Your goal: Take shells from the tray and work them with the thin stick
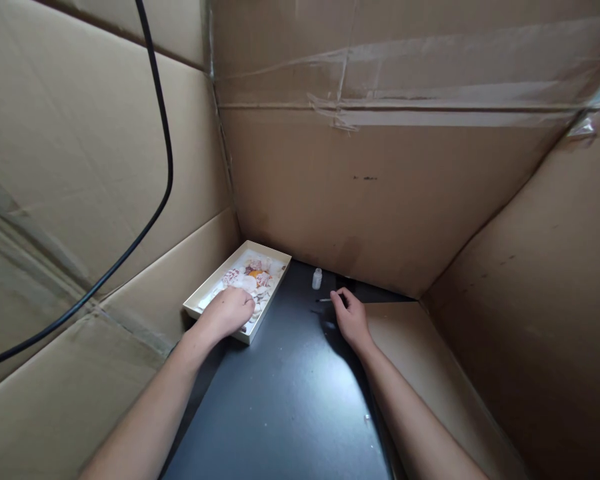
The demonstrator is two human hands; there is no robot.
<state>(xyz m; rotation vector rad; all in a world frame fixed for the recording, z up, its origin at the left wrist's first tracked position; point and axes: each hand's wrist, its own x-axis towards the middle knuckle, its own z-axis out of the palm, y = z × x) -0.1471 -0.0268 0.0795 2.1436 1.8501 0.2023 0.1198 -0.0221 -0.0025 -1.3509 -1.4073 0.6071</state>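
My left hand (230, 309) is closed over the near part of a shallow cream box (275, 293). Its fingers curl down among seashells (245, 280), and whatever is between them is hidden. White, reddish-striped and orange shells lie on a pale layer inside the box. My right hand (350, 315) pinches a thin stick with a dark tip (324, 300), held roughly level above the black table and pointing left. Just beyond that stick a small whitish, translucent bottle (317, 279) stands upright; no cap shows on it.
The black tabletop (280, 393) runs toward me between my arms. Tall cardboard walls (380, 200) enclose the back and both sides. A cardboard sheet (405, 340) lies beneath my right forearm. A black cable (167, 140) hangs at the left.
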